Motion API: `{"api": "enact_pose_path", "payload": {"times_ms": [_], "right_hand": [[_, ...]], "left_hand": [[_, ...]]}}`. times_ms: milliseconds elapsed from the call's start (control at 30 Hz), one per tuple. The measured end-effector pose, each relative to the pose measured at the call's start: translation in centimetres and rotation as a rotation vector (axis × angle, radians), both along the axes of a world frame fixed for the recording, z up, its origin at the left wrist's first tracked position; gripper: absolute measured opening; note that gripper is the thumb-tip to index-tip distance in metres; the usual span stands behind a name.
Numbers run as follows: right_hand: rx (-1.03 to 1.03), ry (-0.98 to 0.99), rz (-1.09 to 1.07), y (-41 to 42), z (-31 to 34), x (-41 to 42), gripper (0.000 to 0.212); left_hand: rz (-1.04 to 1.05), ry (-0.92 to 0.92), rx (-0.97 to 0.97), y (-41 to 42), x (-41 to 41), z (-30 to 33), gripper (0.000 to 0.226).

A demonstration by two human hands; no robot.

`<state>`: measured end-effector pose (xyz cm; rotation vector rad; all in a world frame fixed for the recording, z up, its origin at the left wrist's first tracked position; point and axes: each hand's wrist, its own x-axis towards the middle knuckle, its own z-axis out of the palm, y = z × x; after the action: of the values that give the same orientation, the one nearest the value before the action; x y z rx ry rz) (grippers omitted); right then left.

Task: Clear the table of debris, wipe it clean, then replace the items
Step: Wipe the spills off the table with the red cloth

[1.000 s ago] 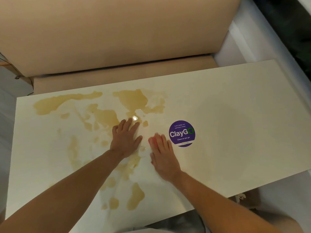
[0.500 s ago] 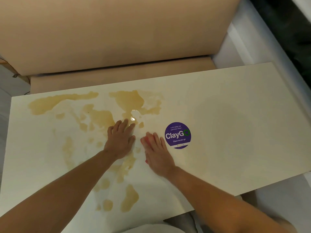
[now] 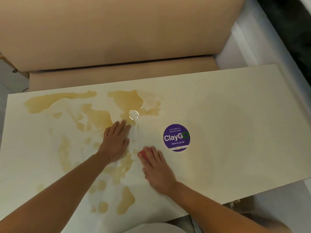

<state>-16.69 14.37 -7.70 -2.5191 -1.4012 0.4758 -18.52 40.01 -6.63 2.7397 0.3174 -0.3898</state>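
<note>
A person's two hands press flat on a pale worktop (image 3: 235, 115) midway through a clean-up. The left hand (image 3: 115, 143) lies with fingers straight and close together on what looks like a thin white sheet or tissue (image 3: 134, 133), its edges hard to make out against the surface. The right hand (image 3: 155, 169) is laid flat, fingers straight, over a small pink-red thing (image 3: 141, 155), perhaps a sponge or cloth, of which only an edge shows beneath the fingertips.

No loose debris is visible on the worktop, so the clearing appears done. The wiping is far from finished: tan spilled liquid (image 3: 124, 100) spreads in patches across the left half, from the far edge to the near edge, while the right half looks dry. A round purple ClayGo sticker (image 3: 176, 137) sits just right of the hands. No items are back in place.

Against the frame half a second ago, the right hand has slid nearer to the person and away from the sticker, and the left hand has barely moved, its fingertips just short of the glinting puddle (image 3: 133, 114). The stain outlines look unchanged.
</note>
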Motion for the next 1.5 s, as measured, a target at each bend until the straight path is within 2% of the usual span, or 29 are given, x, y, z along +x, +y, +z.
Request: {"api": "enact_pose_path", "payload": {"times_ms": [200, 400, 533, 733, 900, 1067, 1200, 1333, 1500], "right_hand": [[0.011, 0.003, 0.111, 1.9, 0.2, 3.7, 0.057], [-0.003, 0.05, -0.099, 8.4, 0.8, 10.8, 0.06], [-0.011, 0.023, -0.185, 7.9, 0.3, 8.1, 0.063], [0.014, 0.008, -0.027, 1.6, -0.1, 0.0, 0.063], [-0.028, -0.022, 0.051, 1.4, -0.1, 2.4, 0.06], [-0.096, -0.044, -0.245, 4.9, 0.3, 10.8, 0.061], [-0.138, -0.02, -0.436, 6.8, 0.2, 15.4, 0.068], [-0.079, -0.017, -0.501, 7.3, -0.2, 11.8, 0.064], [-0.071, -0.031, -0.286, 4.9, -0.2, 3.6, 0.065]], "left_hand": [[0.037, -0.004, -0.028, -0.1, 0.1, 0.0, 0.072], [0.053, 0.001, -0.035, -0.1, 0.2, 0.5, 0.073], [0.071, -0.009, -0.042, -0.2, 0.2, 0.5, 0.074], [0.095, -0.011, -0.039, -0.4, 0.8, 0.9, 0.072], [0.095, -0.056, -0.023, -0.1, 2.9, 2.2, 0.067], [0.123, 0.069, 0.03, 0.9, 4.9, 1.3, 0.072], [0.098, 0.086, 0.062, 0.8, 4.8, 1.4, 0.071], [0.085, 0.119, 0.094, 1.2, 4.8, 1.3, 0.079], [0.066, 0.088, 0.09, 1.3, 4.4, 0.9, 0.079]]}}
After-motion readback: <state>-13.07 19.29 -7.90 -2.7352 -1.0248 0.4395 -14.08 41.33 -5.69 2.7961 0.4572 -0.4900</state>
